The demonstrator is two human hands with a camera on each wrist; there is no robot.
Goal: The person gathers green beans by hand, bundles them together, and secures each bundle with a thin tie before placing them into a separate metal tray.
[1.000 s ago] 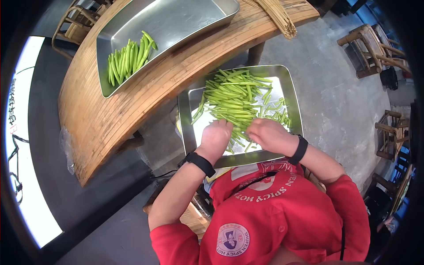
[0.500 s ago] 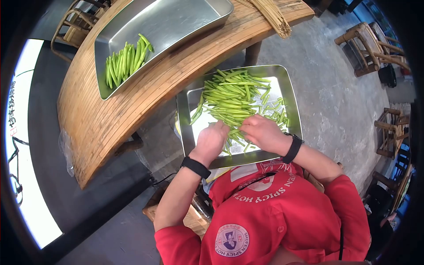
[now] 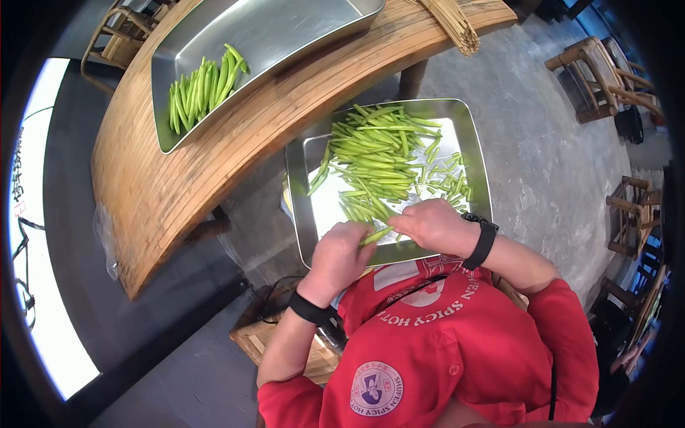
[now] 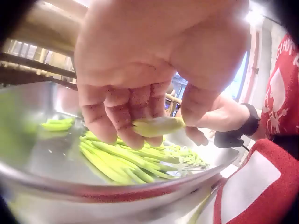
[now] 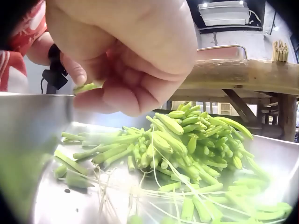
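Note:
A green bean spans the gap between my two hands above the near side of a metal tray. My left hand holds it between thumb and fingers, as the left wrist view also shows. At the bean's other end my right hand pinches with thumb and curled fingers; in the right wrist view a short green tip shows there. Beyond the hands lies a heap of green beans. Short bean pieces and thin pale strings lie to its right.
A curved wooden table stands ahead and to the left. On it are a second metal tray with a small bundle of beans and a bunch of thin sticks. Wooden stools stand on the floor at right.
Both hands have drawn back from the heap toward the body, the left one most. A bean now shows between them, clear of the heap. Some beans at the heap's near edge have shifted.

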